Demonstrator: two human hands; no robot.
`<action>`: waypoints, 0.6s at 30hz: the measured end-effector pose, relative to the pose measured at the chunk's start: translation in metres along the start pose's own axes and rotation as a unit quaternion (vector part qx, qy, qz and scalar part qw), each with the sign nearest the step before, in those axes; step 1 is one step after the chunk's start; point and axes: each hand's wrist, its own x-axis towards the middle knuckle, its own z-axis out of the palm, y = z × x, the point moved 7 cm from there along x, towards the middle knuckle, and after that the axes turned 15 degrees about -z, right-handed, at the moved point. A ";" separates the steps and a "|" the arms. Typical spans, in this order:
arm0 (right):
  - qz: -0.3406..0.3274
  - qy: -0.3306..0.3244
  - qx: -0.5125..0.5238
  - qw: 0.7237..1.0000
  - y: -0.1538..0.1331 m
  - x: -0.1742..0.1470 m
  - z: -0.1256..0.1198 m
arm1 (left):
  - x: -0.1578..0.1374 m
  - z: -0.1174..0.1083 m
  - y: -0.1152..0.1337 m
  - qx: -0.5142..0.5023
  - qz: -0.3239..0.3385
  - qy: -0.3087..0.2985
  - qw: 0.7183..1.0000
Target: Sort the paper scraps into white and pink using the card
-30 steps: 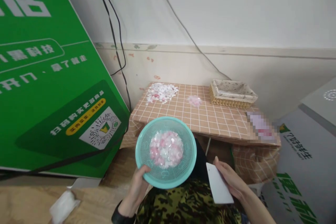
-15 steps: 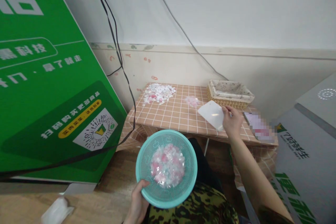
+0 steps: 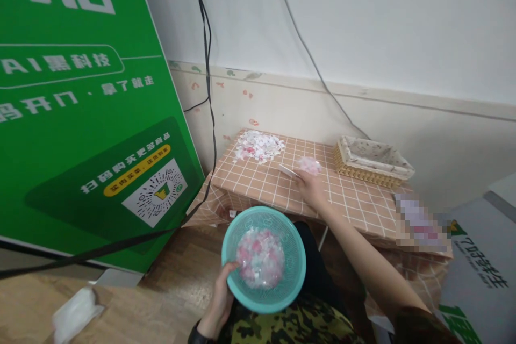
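Note:
My left hand [image 3: 222, 295] grips the rim of a teal mesh basket [image 3: 264, 258] over my lap; pink and white scraps fill its bottom. My right hand [image 3: 308, 189] reaches across the small table with an orange checked cloth [image 3: 258, 183]. It holds a flat white card [image 3: 288, 171], seen nearly edge-on, low over the cloth. Just beyond the card lies a small pink heap of scraps [image 3: 309, 165]. A larger heap of white and pink scraps [image 3: 258, 146] sits at the table's far left corner.
A wicker tray with cloth lining [image 3: 373, 161] stands at the table's back right. A large green sign [image 3: 80, 118] leans on the left, with black cables [image 3: 207, 64] hanging beside it. A cardboard box [image 3: 475, 274] is at the right. White tissue [image 3: 74, 312] lies on the floor.
My right hand carried the white card from my lap up to the table, then leftward to the small pink heap. The basket stayed in my left hand over my lap.

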 end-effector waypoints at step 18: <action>0.026 -0.028 0.160 0.986 -0.008 0.033 0.064 | 0.033 -0.001 0.083 0.018 0.021 0.009 1.000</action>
